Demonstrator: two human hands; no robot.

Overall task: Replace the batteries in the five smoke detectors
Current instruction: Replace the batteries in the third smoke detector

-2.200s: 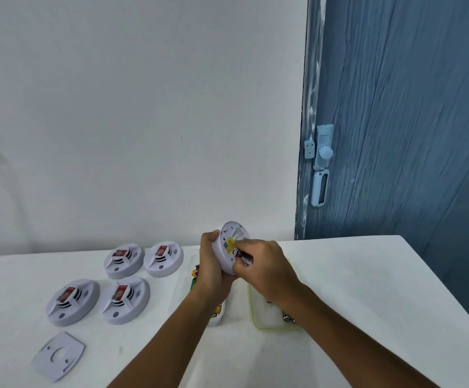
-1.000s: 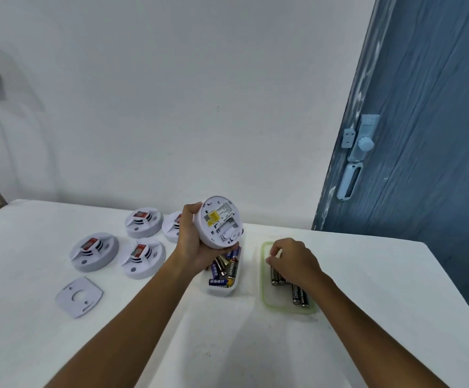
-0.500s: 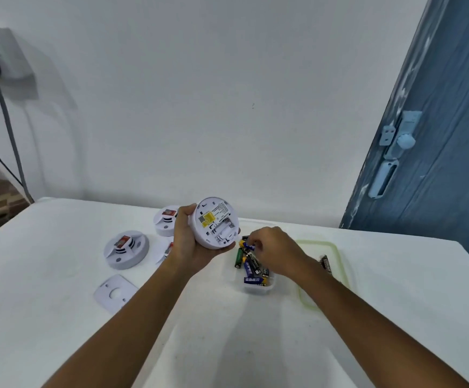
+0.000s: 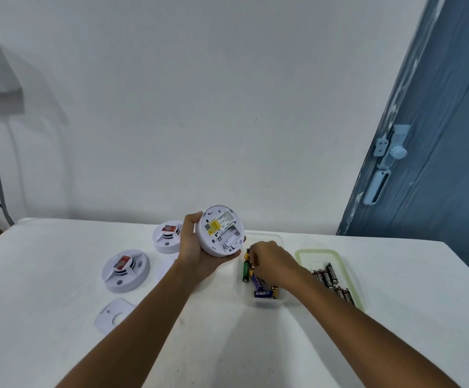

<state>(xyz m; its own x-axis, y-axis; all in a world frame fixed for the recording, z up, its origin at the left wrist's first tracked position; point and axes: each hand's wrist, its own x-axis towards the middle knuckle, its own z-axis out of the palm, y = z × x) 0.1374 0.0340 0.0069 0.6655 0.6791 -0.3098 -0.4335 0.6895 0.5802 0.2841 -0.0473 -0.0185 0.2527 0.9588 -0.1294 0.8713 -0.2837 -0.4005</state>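
gripping a white smoke detector back-up above the table's far edge, the left hand curls round it while the right hand's bent fingers reach among batteries in the clear tray, grasp unclear.

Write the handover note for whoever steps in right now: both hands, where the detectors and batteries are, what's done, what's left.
Left hand grips a smoke detector above the table, back side up, battery bay open and looking empty.
Right hand reaches into the clear tray of mixed batteries, fingers curled among them; whether it has one pinched is hidden.
Green-rimmed tray to the right holds dark batteries.
Two more detectors sit face up on the left; others are hidden by the arm. A loose mounting plate lies near the front.
Left: fit batteries in the held unit, close it, then do the rest.
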